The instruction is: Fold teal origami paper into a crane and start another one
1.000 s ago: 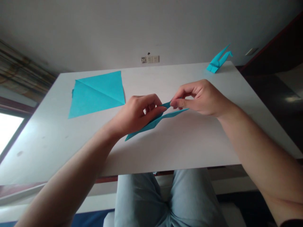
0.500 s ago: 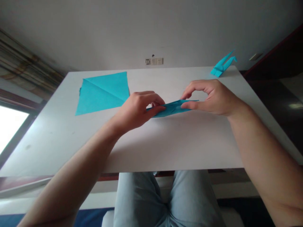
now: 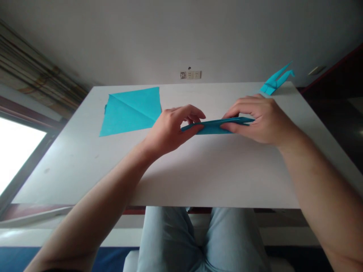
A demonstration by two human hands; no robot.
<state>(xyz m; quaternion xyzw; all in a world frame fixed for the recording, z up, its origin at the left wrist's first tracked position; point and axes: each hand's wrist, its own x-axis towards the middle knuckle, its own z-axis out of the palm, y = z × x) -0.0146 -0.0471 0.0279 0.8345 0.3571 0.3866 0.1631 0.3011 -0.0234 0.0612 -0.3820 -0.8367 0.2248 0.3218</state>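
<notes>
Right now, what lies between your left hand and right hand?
The head view shows a folded blue paper strip between the left hand and right hand.

On the white rectangular table (image 3: 215, 177), a flat square sheet of blue paper (image 3: 130, 111) is lying toward the left side, and a folded blue paper crane (image 3: 275, 83) is at the far right corner. Nearer to the person and between these two, a long folded strip of blue paper (image 3: 217, 126) is held between the person's left hand (image 3: 172, 128) and right hand (image 3: 263, 121). Behind the table, on the wall, there is a white electrical socket panel (image 3: 190, 74).
</notes>
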